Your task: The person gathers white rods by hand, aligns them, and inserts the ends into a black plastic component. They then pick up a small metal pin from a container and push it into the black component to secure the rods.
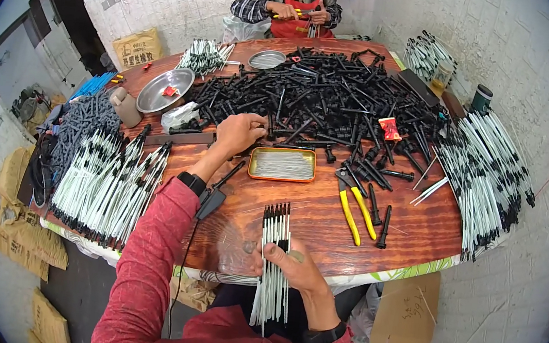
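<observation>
My right hand is wrapped round a bundle of thin white rods with black tips, held upright over the table's near edge. My left hand reaches to the near edge of a heap of black plastic stems. Its fingers are bent together at the black pieces; what lies between the fingertips is hidden. Just right of that hand stands an orange-rimmed tin of thin metal pins. Beneath the left wrist lies a black corded device. Yellow-handled pliers rest to the right, beside loose black stems.
White rod bundles stack at left and right. Grey pieces, a beige container and a metal dish sit farther left. Across the table, a person in a red apron holds yellow-handled pliers. A dark-lidded jar stands far right.
</observation>
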Tool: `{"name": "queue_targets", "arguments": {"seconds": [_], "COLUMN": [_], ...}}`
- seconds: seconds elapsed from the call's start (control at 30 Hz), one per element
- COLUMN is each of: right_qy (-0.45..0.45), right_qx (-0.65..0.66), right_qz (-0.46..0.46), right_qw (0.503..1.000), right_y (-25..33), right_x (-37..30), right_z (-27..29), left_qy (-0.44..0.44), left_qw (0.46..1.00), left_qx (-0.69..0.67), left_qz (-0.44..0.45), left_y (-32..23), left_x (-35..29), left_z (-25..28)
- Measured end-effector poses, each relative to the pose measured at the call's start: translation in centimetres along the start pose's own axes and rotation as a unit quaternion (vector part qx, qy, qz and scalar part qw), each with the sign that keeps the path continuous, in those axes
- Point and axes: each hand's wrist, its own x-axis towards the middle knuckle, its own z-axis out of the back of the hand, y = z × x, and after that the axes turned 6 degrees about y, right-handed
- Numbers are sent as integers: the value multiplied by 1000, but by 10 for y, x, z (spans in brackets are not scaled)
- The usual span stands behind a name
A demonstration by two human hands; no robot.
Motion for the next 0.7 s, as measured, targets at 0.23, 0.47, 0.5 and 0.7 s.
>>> {"name": "queue_targets", "arguments": {"seconds": [0.23,0.47,0.5,0.7], "right_qy": [-13,-11,-10,13], "right_qx": [-6,-34,-36,-49], "right_qz": [6,3,-5,-55], "right_qw": [1000,999,999,997], "right_y": [1,0,-3,-18], "right_x": [-1,-1,0,-1], "right_z": [-2,-5,-9,-39], "left_qy": [-32,158,163,152], "left_qw": [885,656,618,495], "left_qx": [-459,-727,-758,-850], "left_qz": [69,130,130,99], "left_y": [1,-46,-45,-31], "left_x": [-43,-190,-205,-252], "left_z": [33,44,41,35]}}
